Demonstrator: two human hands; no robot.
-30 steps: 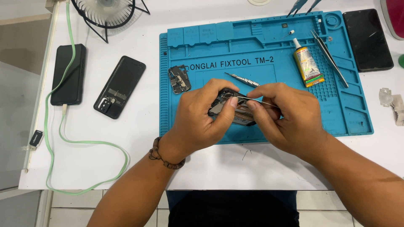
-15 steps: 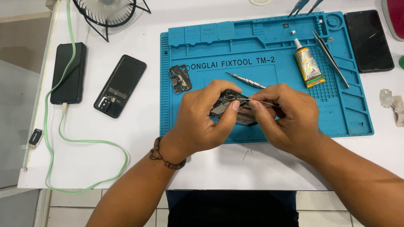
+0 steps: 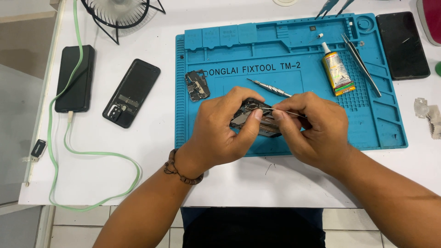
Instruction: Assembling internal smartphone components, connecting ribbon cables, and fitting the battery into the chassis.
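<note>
- Dark opened phone body with exposed internals (image 3: 255, 120): held just above the near middle of the blue silicone repair mat (image 3: 220, 69), mostly hidden by fingers.
- Left hand (image 3: 220, 131): closed around phone body's left end, thumb pressing on top.
- Right hand (image 3: 312, 126): pinching thin metal tweezers (image 3: 287, 111), tips at phone interior; contact point hard to make out.
- On mat: small loose circuit board (image 3: 196, 85), slim silver screwdriver (image 3: 268, 87), yellow glue tube (image 3: 336, 72), second long tweezers (image 3: 360, 64).
- Left of mat: black phone lying back-open (image 3: 132, 93); black power bank with green cable (image 3: 75, 78).
- Since half a second ago: hands and phone body essentially unmoved.
</note>
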